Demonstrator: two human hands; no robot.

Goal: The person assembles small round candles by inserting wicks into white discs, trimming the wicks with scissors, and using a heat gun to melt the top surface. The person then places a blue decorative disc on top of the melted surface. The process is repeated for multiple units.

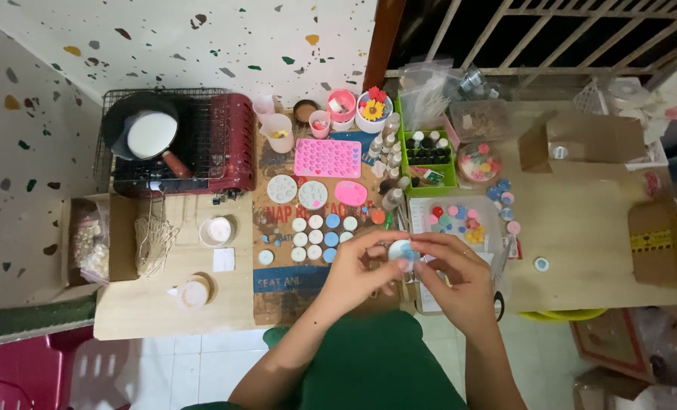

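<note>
Above the near edge of the low wooden table, both hands meet around a small round disc, pale blue and white. The left hand pinches the disc's left side between thumb and fingertips, and the right hand grips its right side the same way, so the disc sits between them, held clear of the table. Whether it is a lid, a small tin or a cast piece is hard to tell at this size.

Just beyond the hands, on a brown printed mat, lie rows of small round pieces in white and blue. Farther back on the mat lie two round white moulds, a pink oval mould and a pink rectangular mould with many small hollows. To the right of the rows, a clear tray holds coloured bits in pink, blue, red and yellow. Behind it a green box holds small dark-capped bottles.

At the table's left end, a wire rack carries a black pan filled with something white. Nearer, a bundle of pale strings lies beside a small pink cup. Cardboard boxes stand at the right end.
</note>
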